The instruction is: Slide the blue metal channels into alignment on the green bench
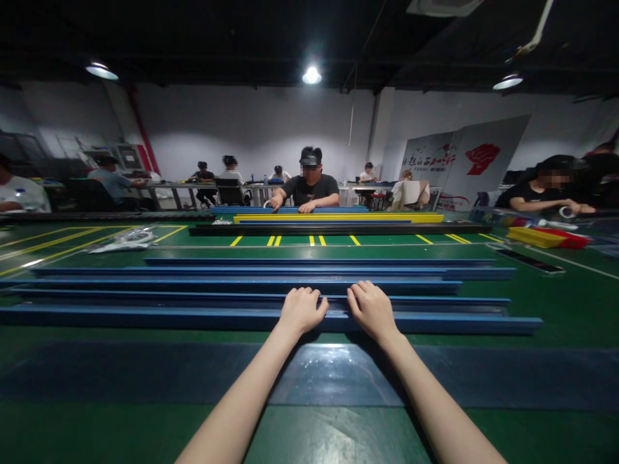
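Several long blue channel strips (145,316) lie side by side across the green table in front of me. My left hand (302,310) is on the nearer strips, its fingers curled over an edge and the thumb on the near side. A short gap to the right, my right hand (372,310) grips the strips the same way, fingers bent over the edge. The fingertips of both hands are partly hidden behind the edges. Closer to me, a wide, flat, clear dark sheet (120,370) runs across the table under my forearms.
Beyond the strips lie a yellow strip (338,218) and a black strip (338,229). A co-worker (309,183) sits opposite. At the right are a phone-like dark slab (527,258) and yellow (534,237) and red trays (570,240). A plastic bag (128,240) lies at left.
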The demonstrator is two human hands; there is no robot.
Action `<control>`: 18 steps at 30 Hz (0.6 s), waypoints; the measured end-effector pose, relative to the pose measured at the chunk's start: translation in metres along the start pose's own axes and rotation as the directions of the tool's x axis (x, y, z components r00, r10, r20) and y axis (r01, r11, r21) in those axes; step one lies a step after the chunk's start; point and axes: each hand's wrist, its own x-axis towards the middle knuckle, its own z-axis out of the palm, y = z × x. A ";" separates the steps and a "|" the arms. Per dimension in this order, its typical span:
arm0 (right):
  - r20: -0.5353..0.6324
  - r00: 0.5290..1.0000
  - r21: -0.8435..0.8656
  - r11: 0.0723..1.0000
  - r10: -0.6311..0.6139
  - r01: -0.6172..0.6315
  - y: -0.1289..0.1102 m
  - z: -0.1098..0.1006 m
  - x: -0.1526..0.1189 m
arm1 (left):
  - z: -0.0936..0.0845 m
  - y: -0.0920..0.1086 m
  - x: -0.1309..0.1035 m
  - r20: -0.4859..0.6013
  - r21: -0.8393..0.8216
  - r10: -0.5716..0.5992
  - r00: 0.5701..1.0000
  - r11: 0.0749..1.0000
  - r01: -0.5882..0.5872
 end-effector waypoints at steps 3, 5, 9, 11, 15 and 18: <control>0.025 1.000 0.012 1.000 -0.004 0.004 0.000 -0.001 0.000 | -0.005 -0.012 -0.003 0.019 0.011 -0.046 0.999 0.999 0.046; 0.053 0.999 0.018 1.000 -0.007 0.006 -0.001 0.000 -0.001 | -0.009 -0.022 -0.006 0.040 0.015 -0.084 0.996 0.996 0.084; 0.138 0.990 0.011 1.000 -0.001 0.000 0.001 0.000 -0.001 | -0.014 -0.042 -0.010 0.060 0.024 -0.158 0.986 0.987 0.157; 0.187 0.982 0.000 1.000 0.009 -0.009 0.004 0.000 0.000 | -0.015 -0.049 -0.012 0.062 0.023 -0.183 0.981 0.983 0.182; 0.293 0.953 -0.066 0.996 0.079 -0.062 0.020 -0.003 -0.001 | -0.017 -0.058 -0.013 0.076 0.018 -0.233 0.969 0.972 0.233; 0.363 0.919 -0.119 0.985 0.157 -0.122 0.034 -0.006 -0.003 | -0.019 -0.059 -0.013 0.077 0.020 -0.244 0.967 0.970 0.243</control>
